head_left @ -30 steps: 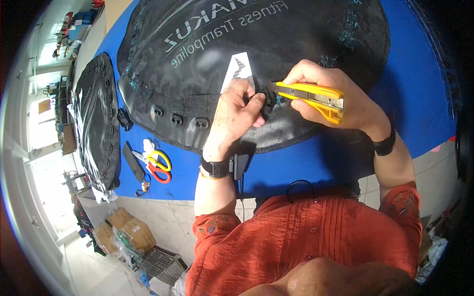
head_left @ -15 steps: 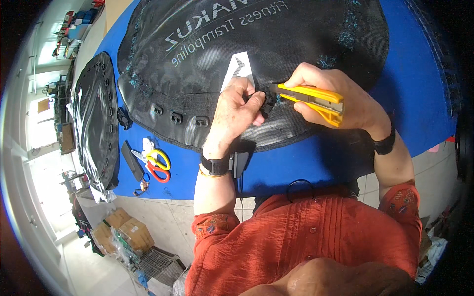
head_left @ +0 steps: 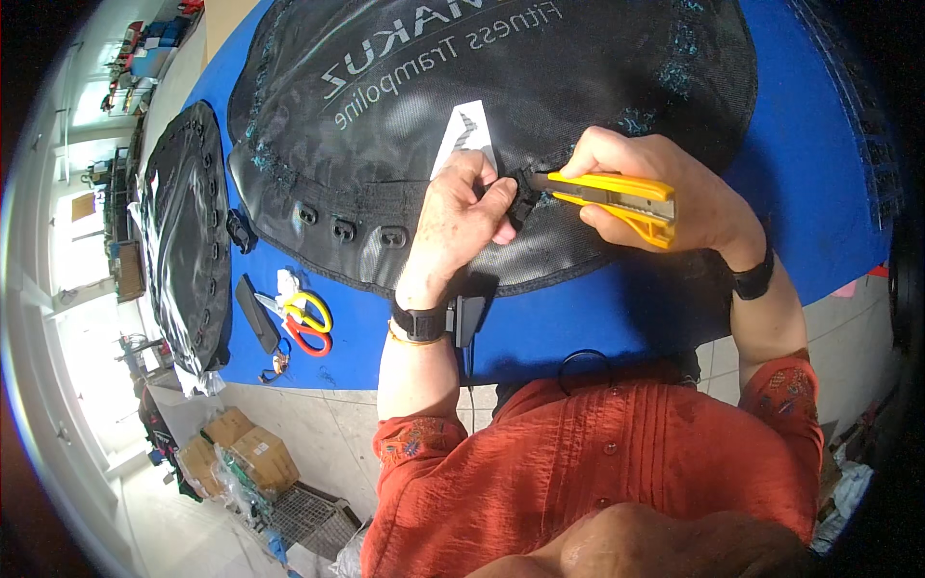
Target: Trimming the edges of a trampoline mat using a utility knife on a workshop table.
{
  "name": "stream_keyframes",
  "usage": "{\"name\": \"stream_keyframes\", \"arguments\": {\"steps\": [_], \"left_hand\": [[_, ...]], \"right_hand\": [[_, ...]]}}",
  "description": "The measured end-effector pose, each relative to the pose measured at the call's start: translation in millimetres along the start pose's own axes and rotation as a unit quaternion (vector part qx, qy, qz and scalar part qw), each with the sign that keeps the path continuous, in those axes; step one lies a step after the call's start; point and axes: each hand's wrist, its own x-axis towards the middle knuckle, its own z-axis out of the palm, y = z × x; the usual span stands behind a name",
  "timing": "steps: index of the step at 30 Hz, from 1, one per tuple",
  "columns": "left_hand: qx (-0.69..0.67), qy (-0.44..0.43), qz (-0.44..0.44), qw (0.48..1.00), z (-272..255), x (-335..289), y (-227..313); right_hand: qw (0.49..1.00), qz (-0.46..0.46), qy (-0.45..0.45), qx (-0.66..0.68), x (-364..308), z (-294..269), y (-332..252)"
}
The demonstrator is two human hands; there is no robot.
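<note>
The black mat (head_left: 540, 125) lies flat on the blue table (head_left: 809, 193), its curved near edge bowing toward the person and its far edge running out of view. Between that near edge and the table's near rim, a blue strip shows, narrower than the broad blue area right of the mat.

Over the mat's near part, the left hand (head_left: 461, 212) has its fingers closed, pinching a small black piece (head_left: 520, 204), whose details are hard to make out. The right hand's (head_left: 699, 183) fingers are wrapped around a yellow utility cutter (head_left: 617, 188), its blade (head_left: 541, 180) pointing left at the black piece; I cannot tell whether they touch.

Left of the mat is a tighter gap, where scissors (head_left: 292, 313) with red and yellow handles lie next to a dark flat bar (head_left: 257, 313). Farther left, a second black mat (head_left: 188, 231) lies along the table's side.

Pale lettering (head_left: 438, 72) crosses the mat's far half in two slanting lines, both mirrored, the larger one cut off by the upper border. A white slip (head_left: 472, 125) bearing a dark striped shape lies on the mat, partly covered by the left hand.
</note>
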Motion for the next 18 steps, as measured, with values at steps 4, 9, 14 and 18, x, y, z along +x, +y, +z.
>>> {"name": "stream_keyframes", "arguments": {"steps": [4,9,14,18], "left_hand": [[-0.005,0.000,-0.003,1.000,0.4,0.0,1.3],[-0.007,0.000,0.000,1.000,-0.1,0.0,0.8],[0.006,0.009,-0.005,1.000,1.4,-1.5,4.3],[-0.004,0.009,-0.006,1.000,1.3,-0.7,1.9]], "right_hand": [[1.000,0.006,-0.001,-0.010,-0.9,-0.1,-1.9],[1.000,0.015,-0.009,-0.006,-1.0,-0.8,-3.8],[0.999,0.002,-0.035,-0.027,-1.9,-4.0,-3.6],[1.000,0.010,-0.015,0.002,-1.2,0.1,-1.8]]}}
